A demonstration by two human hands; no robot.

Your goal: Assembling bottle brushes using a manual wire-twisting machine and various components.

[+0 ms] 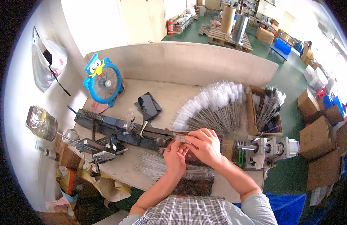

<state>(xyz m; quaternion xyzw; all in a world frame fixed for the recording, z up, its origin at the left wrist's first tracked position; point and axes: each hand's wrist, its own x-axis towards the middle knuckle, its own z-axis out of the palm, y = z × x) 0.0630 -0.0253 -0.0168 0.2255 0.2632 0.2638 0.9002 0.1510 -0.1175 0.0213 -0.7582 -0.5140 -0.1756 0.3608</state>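
My left hand (175, 158) and my right hand (206, 147) meet at the middle of the bench, fingers closed. Between their fingertips is a small pale piece (180, 138), mostly covered, so its kind is unclear. It lies at the right end of a long dark metal machine (137, 132). Beyond my hands, many thin wire brushes with white bristles (214, 101) spread in a fan. Loose thin wires (152, 165) lie by my left wrist. To the right of my right hand is a motor-driven shaft (250, 147) on a metal mount.
A cardboard box (252, 112) holds more wire brushes. A dark phone (149, 107) lies on the bench, near a blue duck-shaped fan (106, 82). A low panel (181, 62) borders the far side. Cardboard boxes (319, 137) stand on the floor at right.
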